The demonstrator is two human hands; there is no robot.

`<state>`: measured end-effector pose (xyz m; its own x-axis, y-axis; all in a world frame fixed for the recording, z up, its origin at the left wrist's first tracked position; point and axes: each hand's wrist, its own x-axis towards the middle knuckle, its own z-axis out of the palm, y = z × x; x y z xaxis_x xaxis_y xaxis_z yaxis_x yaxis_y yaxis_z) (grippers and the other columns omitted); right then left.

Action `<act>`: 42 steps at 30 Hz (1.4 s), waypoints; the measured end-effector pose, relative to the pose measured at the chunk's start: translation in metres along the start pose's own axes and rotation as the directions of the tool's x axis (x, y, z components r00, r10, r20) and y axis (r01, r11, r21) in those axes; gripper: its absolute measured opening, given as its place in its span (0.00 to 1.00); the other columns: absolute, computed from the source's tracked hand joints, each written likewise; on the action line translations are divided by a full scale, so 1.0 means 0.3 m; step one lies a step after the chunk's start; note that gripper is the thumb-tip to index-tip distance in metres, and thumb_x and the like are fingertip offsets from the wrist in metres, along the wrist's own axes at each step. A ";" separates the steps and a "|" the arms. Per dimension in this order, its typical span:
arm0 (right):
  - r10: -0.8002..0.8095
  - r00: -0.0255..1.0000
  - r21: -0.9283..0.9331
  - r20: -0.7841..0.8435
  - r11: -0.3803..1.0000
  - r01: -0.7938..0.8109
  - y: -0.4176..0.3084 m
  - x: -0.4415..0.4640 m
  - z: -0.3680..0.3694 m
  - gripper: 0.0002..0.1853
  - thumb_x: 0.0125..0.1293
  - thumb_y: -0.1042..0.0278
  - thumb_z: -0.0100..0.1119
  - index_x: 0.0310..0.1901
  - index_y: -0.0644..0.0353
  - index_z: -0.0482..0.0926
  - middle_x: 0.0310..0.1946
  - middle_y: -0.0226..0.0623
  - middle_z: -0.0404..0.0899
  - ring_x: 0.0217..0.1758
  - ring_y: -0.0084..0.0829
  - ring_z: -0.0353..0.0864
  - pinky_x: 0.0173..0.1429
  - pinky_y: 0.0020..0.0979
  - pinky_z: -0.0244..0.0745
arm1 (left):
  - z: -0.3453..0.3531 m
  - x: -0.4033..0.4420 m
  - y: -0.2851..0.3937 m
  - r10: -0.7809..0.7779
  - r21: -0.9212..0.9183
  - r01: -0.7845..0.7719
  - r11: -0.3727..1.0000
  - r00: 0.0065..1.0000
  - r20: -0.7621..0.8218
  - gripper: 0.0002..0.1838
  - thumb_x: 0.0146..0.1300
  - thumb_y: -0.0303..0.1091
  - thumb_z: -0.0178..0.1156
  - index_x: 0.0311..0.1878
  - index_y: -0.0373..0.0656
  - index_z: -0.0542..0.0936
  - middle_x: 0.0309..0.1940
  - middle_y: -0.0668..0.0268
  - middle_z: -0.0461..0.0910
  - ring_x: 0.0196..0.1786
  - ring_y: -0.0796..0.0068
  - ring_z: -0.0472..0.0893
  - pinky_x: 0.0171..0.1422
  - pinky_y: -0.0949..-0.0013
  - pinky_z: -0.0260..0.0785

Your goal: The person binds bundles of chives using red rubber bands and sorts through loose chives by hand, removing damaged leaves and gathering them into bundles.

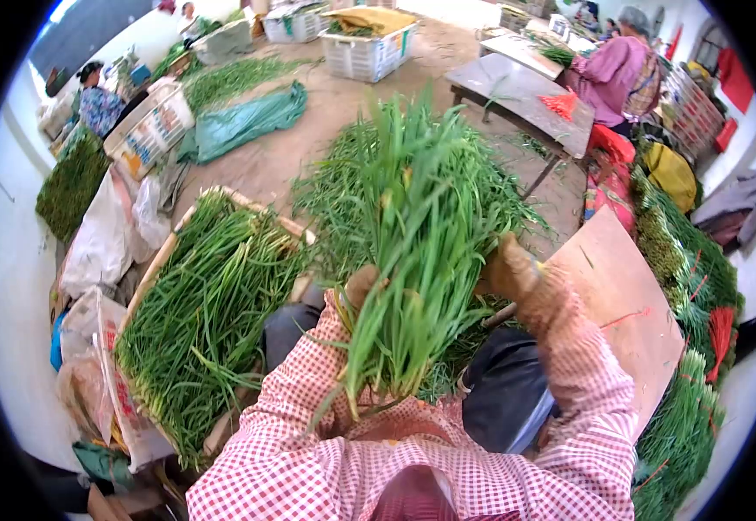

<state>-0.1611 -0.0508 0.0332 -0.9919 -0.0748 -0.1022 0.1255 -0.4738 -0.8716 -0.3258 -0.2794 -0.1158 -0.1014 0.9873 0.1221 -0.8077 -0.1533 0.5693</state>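
A large bunch of chives [412, 234] is held up in front of my chest, leaf tips pointing away and stalk ends towards me. My left hand [362, 286], in a brown work glove, is closed on the left side of this bunch; leaves cover some of its fingers. To the right of the bunch is my right hand [515, 267], also gloved, its thumb apart from the fingers and its fingertips partly behind leaves. Beneath and beyond lies a heap of loose chives [334, 182] on the floor.
On my left stands a wooden-edged crate [162, 252] full of chives. A board [612, 304] lies at my right, beside tied bundles [682, 443] and red ties [721, 334]. Ahead are a low table [525, 95], a white crate [369, 56] and a green sack [247, 126]. Other people [617, 69] sit further off.
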 end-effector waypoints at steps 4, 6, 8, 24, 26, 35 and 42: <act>-0.165 0.976 -0.091 -0.140 0.984 0.153 -0.062 0.074 0.108 0.40 0.62 0.35 0.56 0.67 0.58 0.63 0.61 0.41 0.71 0.60 0.40 0.74 0.64 0.47 0.69 | 0.489 0.151 0.110 0.197 0.237 -0.171 0.956 0.976 -0.088 0.50 0.45 0.37 0.78 0.70 0.45 0.59 0.56 0.62 0.74 0.56 0.65 0.77 0.55 0.59 0.75; -0.193 0.963 0.558 0.189 0.828 0.056 -0.070 0.227 -0.024 0.36 0.63 0.44 0.60 0.65 0.60 0.64 0.55 0.46 0.74 0.54 0.36 0.77 0.56 0.38 0.74 | 0.455 0.337 0.091 0.403 0.381 -0.455 0.804 0.890 0.213 0.48 0.43 0.32 0.78 0.67 0.47 0.60 0.55 0.64 0.73 0.57 0.66 0.75 0.60 0.59 0.72; -0.355 0.933 0.230 0.052 0.914 0.335 -0.206 0.114 0.030 0.34 0.60 0.53 0.66 0.62 0.64 0.67 0.51 0.47 0.76 0.50 0.33 0.78 0.50 0.31 0.77 | 0.538 0.480 0.103 0.418 0.513 -0.546 0.662 0.837 0.352 0.41 0.44 0.24 0.76 0.61 0.46 0.64 0.54 0.65 0.74 0.58 0.68 0.74 0.63 0.60 0.69; -0.633 0.692 -0.704 -0.346 0.663 0.255 -0.040 -0.352 -0.856 0.34 0.54 0.64 0.70 0.62 0.63 0.69 0.47 0.39 0.79 0.42 0.31 0.81 0.42 0.30 0.80 | 0.593 1.040 -0.268 -0.219 -0.227 0.268 0.937 0.951 0.219 0.40 0.61 0.67 0.53 0.65 0.44 0.68 0.58 0.56 0.74 0.59 0.61 0.75 0.57 0.50 0.74; -0.616 0.739 -0.757 -0.273 0.612 0.231 -0.021 -0.294 -0.884 0.35 0.56 0.62 0.69 0.64 0.63 0.67 0.49 0.40 0.78 0.45 0.30 0.80 0.45 0.30 0.80 | 0.680 0.940 -0.167 -0.114 -0.086 0.114 0.990 0.993 -0.001 0.35 0.63 0.62 0.54 0.62 0.41 0.69 0.57 0.52 0.74 0.56 0.55 0.76 0.55 0.46 0.74; -0.512 0.763 -0.360 -0.394 0.850 0.384 -0.088 0.062 -0.043 0.31 0.59 0.58 0.67 0.61 0.61 0.70 0.44 0.39 0.78 0.38 0.30 0.79 0.40 0.28 0.76 | 0.752 0.471 0.135 0.047 0.911 0.244 0.333 0.960 -0.275 0.26 0.63 0.46 0.57 0.57 0.36 0.73 0.53 0.48 0.76 0.52 0.53 0.78 0.57 0.54 0.72; -0.616 0.612 -0.646 -0.495 0.733 0.214 -0.056 0.066 0.075 0.28 0.61 0.54 0.65 0.59 0.60 0.73 0.41 0.39 0.79 0.33 0.29 0.77 0.36 0.26 0.74 | 0.833 0.110 0.204 0.102 0.826 0.537 -0.173 0.844 -0.527 0.29 0.54 0.49 0.67 0.53 0.39 0.75 0.45 0.54 0.81 0.47 0.68 0.82 0.51 0.66 0.75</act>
<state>-0.1824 -0.0641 0.0565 -0.6931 0.6808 0.2369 -0.1313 0.2039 -0.9701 -0.2334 -0.2663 0.1262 -0.4741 0.8390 -0.2672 0.5652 0.5226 0.6383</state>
